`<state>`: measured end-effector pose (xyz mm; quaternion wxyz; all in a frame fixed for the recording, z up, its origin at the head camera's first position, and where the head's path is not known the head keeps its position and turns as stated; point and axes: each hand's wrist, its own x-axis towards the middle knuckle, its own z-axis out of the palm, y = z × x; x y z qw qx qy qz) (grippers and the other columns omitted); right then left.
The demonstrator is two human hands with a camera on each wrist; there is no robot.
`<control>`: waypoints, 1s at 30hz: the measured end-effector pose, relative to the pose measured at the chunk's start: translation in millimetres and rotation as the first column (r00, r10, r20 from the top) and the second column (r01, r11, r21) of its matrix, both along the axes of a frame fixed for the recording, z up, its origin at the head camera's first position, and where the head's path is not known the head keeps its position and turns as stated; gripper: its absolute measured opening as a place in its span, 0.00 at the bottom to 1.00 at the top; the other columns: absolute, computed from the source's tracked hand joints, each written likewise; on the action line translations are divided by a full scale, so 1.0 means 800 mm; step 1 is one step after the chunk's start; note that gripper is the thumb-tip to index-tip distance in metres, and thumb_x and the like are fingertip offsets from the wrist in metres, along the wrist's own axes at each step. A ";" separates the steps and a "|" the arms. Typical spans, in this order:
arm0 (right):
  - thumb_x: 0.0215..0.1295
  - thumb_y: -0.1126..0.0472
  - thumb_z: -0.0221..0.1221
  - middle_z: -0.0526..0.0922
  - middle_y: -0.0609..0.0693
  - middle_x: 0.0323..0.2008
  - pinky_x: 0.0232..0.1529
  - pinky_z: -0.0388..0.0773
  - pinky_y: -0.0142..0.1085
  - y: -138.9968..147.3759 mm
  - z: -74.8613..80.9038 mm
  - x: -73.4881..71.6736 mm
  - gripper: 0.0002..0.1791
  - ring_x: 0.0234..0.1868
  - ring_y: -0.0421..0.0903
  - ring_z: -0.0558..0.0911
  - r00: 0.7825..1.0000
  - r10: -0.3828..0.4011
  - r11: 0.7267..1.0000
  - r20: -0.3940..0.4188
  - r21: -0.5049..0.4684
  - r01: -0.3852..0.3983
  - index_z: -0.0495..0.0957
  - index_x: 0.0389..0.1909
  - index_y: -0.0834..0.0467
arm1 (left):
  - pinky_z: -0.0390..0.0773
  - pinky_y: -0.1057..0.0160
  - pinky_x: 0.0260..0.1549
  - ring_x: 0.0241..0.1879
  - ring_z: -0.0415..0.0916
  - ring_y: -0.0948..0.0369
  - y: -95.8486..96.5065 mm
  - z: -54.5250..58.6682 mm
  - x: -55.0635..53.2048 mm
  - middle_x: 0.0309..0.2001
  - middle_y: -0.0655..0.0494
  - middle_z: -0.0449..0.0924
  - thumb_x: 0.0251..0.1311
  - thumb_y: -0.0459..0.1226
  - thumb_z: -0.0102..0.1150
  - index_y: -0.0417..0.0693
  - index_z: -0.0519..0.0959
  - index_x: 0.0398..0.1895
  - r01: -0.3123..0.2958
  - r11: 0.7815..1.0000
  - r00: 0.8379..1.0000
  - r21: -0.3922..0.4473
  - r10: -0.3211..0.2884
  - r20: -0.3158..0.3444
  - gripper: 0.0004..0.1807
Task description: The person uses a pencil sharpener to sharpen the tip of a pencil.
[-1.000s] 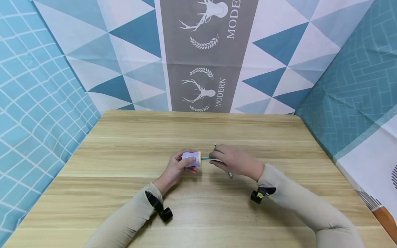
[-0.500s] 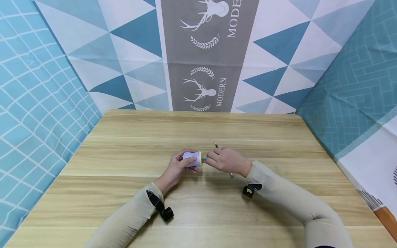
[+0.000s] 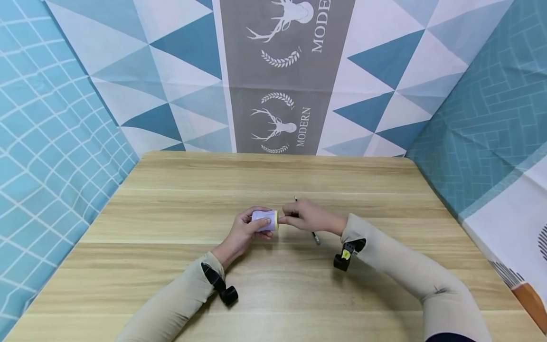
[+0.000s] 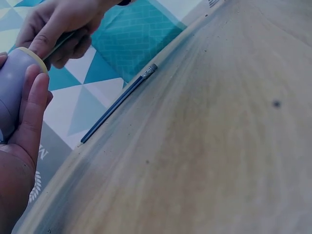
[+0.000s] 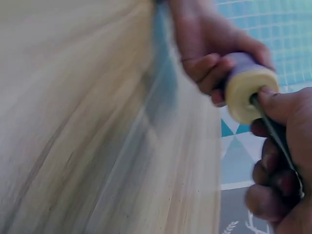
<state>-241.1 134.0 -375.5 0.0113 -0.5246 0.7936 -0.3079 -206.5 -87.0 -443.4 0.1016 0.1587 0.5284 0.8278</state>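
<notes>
My left hand (image 3: 240, 231) grips a lilac pencil sharpener (image 3: 260, 216) with a pale yellow end, tipped on its side over the table. That yellow end (image 5: 240, 95) has a round hole in its middle. A dark green pencil (image 5: 274, 130) enters the hole, and my right hand (image 3: 311, 216) holds it close to the sharpener. The thumb lies along the pencil right at the yellow face, while the other fingers curl round the shaft in the right wrist view. The pencil's tip is hidden inside the sharpener.
A second, dark pencil (image 4: 119, 105) lies on the wooden table (image 3: 179, 285), under and beside my right hand. Its silvery end points toward me. Patterned cloth (image 3: 273, 71) hangs behind the table and along both sides.
My right hand has moved left to the sharpener's yellow end, leaving less pencil showing between them. Its fingers have shifted on the pencil. The left hand and sharpener stay almost still.
</notes>
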 end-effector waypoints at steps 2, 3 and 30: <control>0.70 0.66 0.59 0.58 0.38 0.16 0.18 0.56 0.27 -0.001 0.004 -0.003 0.21 0.17 0.32 0.57 0.988 -0.032 0.999 0.149 0.004 0.031 0.62 0.18 0.53 | 0.88 0.63 0.26 0.23 0.83 0.59 0.000 0.001 -0.001 0.37 0.48 0.76 0.61 0.24 0.55 0.58 0.84 0.41 0.003 1.000 1.000 0.003 -0.003 -0.006 0.18; 0.70 0.65 0.59 0.58 0.38 0.15 0.17 0.56 0.27 -0.001 0.006 -0.003 0.21 0.15 0.32 0.57 0.967 -0.051 0.999 0.248 0.015 0.049 0.63 0.17 0.54 | 0.88 0.63 0.27 0.23 0.83 0.59 0.000 0.001 -0.001 0.37 0.48 0.76 0.61 0.24 0.55 0.58 0.84 0.42 0.006 1.000 1.000 0.003 -0.006 -0.011 0.19; 0.76 0.55 0.53 0.82 0.50 0.31 0.26 0.78 0.35 0.024 0.022 -0.005 0.13 0.28 0.44 0.77 0.849 -0.300 0.954 0.436 0.142 0.264 0.80 0.46 0.61 | 0.88 0.62 0.25 0.22 0.82 0.58 -0.004 0.007 0.000 0.35 0.46 0.76 0.59 0.24 0.56 0.48 0.83 0.46 -0.048 0.998 0.999 -0.048 0.049 0.012 0.16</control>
